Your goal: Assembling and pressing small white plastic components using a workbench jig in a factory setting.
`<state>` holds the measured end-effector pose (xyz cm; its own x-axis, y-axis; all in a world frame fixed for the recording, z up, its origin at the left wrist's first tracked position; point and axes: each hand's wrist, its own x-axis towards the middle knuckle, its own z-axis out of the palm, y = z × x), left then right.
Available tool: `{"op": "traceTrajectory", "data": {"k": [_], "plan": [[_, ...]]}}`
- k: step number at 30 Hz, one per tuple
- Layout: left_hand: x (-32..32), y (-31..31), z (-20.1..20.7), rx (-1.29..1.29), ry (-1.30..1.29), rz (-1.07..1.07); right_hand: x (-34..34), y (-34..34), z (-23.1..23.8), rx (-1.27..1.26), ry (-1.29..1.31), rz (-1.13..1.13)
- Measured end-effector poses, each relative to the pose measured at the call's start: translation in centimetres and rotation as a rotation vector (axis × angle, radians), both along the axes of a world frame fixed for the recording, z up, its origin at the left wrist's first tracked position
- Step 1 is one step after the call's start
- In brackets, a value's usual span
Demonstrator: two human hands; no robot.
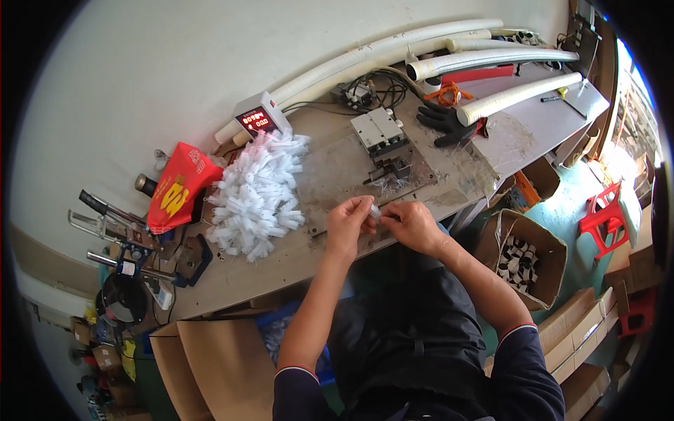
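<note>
Left hand (pixel 351 221) pinching clear plastic piece (pixel 375 210), right hand (pixel 413 224) curled at its right end, can't tell if gripping, piece above near edge of counter (pixel 330 175), translucent pile (pixel 256 193) left, metal fixture (pixel 381 133) far.

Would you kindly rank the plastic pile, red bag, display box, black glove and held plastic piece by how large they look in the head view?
1. Plastic pile
2. Red bag
3. Display box and black glove: too alike to rank
4. Held plastic piece, partly hidden

A small, whitish, translucent piece (pixel 375 210), partly hidden, is held between the person's fingers (pixel 397 209).
</note>
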<state>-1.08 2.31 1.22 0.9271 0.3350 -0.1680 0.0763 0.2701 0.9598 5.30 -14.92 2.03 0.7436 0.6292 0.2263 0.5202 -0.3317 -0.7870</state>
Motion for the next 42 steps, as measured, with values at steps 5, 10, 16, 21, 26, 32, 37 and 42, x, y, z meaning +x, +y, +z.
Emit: {"op": "traceTrajectory", "data": {"k": [5,10,16,21,26,32,37,42], "plan": [[2.4,0.0,0.6,-0.027,0.007,-0.090,0.7,-1.1,0.4,0.066,0.140,-0.180],[5.3,2.9,0.9,0.296,-0.113,0.312,3.1,-0.9,-0.6,-0.012,-0.063,-0.376],[5.1,3.2,-0.4,0.485,-0.135,0.342,4.3,0.9,-0.9,-0.097,-0.146,-0.441],[4.9,3.6,0.5,0.358,-0.125,0.344,4.6,2.2,-1.2,-0.110,-0.084,-0.520],[4.9,3.9,0.4,0.325,-0.111,0.336,4.8,2.8,-1.1,-0.135,-0.087,-0.552],[4.8,4.0,-0.1,0.342,-0.146,0.336,4.7,3.2,-0.5,-0.170,-0.040,-0.572],[5.0,4.0,-0.3,0.379,-0.145,0.313,4.9,3.1,-0.6,-0.174,-0.032,-0.569],[5.1,4.1,-0.7,0.405,-0.155,0.328,5.0,3.3,-0.7,-0.175,-0.044,-0.587]]}}
